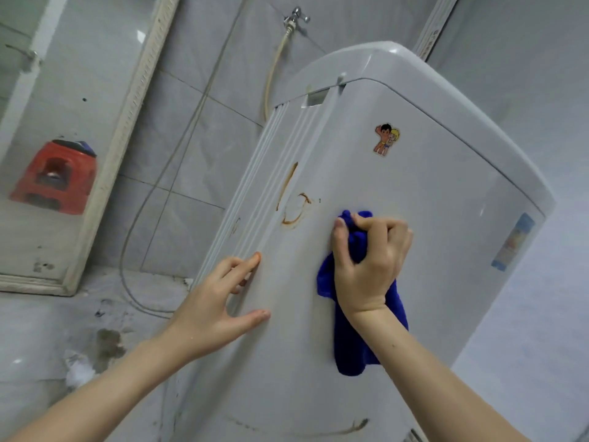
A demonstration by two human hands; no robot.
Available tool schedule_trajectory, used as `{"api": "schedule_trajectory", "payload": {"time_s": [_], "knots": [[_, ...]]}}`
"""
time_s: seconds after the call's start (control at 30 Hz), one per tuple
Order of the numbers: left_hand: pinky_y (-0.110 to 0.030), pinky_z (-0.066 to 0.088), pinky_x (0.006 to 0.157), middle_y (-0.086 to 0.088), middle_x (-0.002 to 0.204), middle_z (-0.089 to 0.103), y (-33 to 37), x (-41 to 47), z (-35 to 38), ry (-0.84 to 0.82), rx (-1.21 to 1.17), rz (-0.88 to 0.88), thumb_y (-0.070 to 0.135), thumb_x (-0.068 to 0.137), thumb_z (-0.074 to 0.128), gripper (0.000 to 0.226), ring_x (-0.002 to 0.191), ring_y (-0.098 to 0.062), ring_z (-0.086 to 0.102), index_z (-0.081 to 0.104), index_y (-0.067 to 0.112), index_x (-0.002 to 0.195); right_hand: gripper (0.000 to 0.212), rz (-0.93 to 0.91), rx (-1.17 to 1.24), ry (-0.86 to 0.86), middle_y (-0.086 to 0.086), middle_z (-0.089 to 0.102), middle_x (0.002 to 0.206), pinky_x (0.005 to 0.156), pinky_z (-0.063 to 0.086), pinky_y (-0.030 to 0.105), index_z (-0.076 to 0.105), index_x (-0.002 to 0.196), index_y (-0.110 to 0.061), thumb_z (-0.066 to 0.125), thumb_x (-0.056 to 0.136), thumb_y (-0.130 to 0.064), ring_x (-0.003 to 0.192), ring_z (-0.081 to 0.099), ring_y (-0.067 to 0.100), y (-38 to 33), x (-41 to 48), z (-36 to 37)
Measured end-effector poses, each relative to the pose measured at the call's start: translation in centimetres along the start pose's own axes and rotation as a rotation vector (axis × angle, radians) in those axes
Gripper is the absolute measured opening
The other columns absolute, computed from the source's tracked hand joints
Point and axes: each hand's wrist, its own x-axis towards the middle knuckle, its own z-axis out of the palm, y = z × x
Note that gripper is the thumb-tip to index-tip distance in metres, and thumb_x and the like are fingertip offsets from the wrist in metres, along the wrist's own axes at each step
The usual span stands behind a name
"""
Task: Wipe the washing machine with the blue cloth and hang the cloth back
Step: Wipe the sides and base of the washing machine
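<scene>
The white washing machine (414,193) fills the middle and right of the view, seen tilted, with its side panel facing me. Brown rust-like streaks (294,205) mark the panel left of centre, and another brown smear runs near the bottom. My right hand (369,266) presses a bunched blue cloth (350,342) against the panel just right of the streaks; the cloth's loose end hangs below my wrist. My left hand (220,304) lies flat and open on the ribbed left edge of the panel, fingers spread.
A cartoon sticker (386,138) and a label (513,242) are stuck on the machine. A tap (296,17) with a hose (271,81) sits on the tiled wall behind. A leaning mirror (63,138) at left reflects a red stool. A cable trails over the stained floor.
</scene>
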Motion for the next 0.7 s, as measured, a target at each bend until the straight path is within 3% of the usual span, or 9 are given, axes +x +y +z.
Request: {"api": "schedule_trajectory", "payload": {"time_s": [0.1,0.17,0.3,0.43,0.53,0.6,0.7], "knots": [[-0.017,0.046,0.090,0.013,0.123,0.049,-0.2,0.5,-0.2,-0.015,-0.020,-0.023,0.058,0.071,0.069,0.088,0.109,-0.007,0.054,0.034,0.038,0.149,0.018,0.158,-0.014,0.174,0.009,0.056,0.092,0.085,0.031,0.012,0.064,0.087,-0.007,0.067,0.089,-0.025,0.085,0.044,0.019,-2.0,2.3,1.9],[-0.015,0.045,0.089,0.012,0.121,0.049,-0.1,0.9,0.2,-0.004,-0.049,-0.041,0.057,0.069,0.071,0.089,0.109,-0.008,0.054,0.036,0.039,0.149,0.020,0.149,-0.056,0.196,0.009,0.053,0.093,0.088,0.029,0.010,0.063,0.089,-0.008,0.065,0.091,-0.028,0.086,0.041,0.016,-2.0,2.2,2.4],[-0.010,0.043,0.089,0.017,0.117,0.048,0.5,1.1,0.7,0.048,-0.114,-0.088,0.056,0.067,0.074,0.087,0.107,-0.001,0.052,0.038,0.041,0.145,0.015,0.006,-0.066,0.029,0.014,0.053,0.091,0.087,0.032,0.020,0.059,0.095,-0.013,0.065,0.092,-0.026,0.084,0.046,0.025,-1.0,-2.5,0.4],[-0.019,0.048,0.089,0.013,0.114,0.052,1.3,1.6,0.4,0.106,-0.152,-0.111,0.044,0.066,0.080,0.080,0.101,-0.005,0.055,0.049,0.034,0.140,0.014,-0.081,-0.017,-0.152,0.009,0.054,0.089,0.081,0.040,0.028,0.067,0.089,-0.007,0.072,0.086,-0.019,0.086,0.047,0.025,-0.5,-2.1,-1.4],[-0.021,0.049,0.088,0.008,0.114,0.054,1.4,1.9,0.3,0.108,-0.160,-0.108,0.041,0.064,0.080,0.079,0.099,-0.006,0.057,0.054,0.028,0.138,0.017,-0.029,0.013,0.018,0.001,0.053,0.093,0.084,0.037,0.022,0.065,0.088,-0.006,0.070,0.088,-0.022,0.088,0.049,0.024,-1.2,4.7,0.7],[-0.016,0.048,0.087,0.010,0.114,0.055,1.3,1.9,0.3,0.108,-0.171,-0.118,0.042,0.064,0.082,0.081,0.100,-0.005,0.057,0.054,0.029,0.139,0.020,0.017,-0.026,0.129,0.006,0.055,0.093,0.083,0.033,0.015,0.064,0.088,-0.007,0.067,0.090,-0.027,0.087,0.049,0.024,-2.0,8.1,2.1],[-0.011,0.048,0.086,0.015,0.115,0.054,1.1,1.9,0.3,0.100,-0.172,-0.136,0.036,0.066,0.090,0.082,0.100,-0.004,0.057,0.053,0.033,0.139,0.019,-0.062,-0.059,0.084,0.013,0.057,0.091,0.083,0.035,0.022,0.066,0.085,-0.004,0.068,0.090,-0.023,0.083,0.049,0.029,-2.6,5.7,2.1]]}}
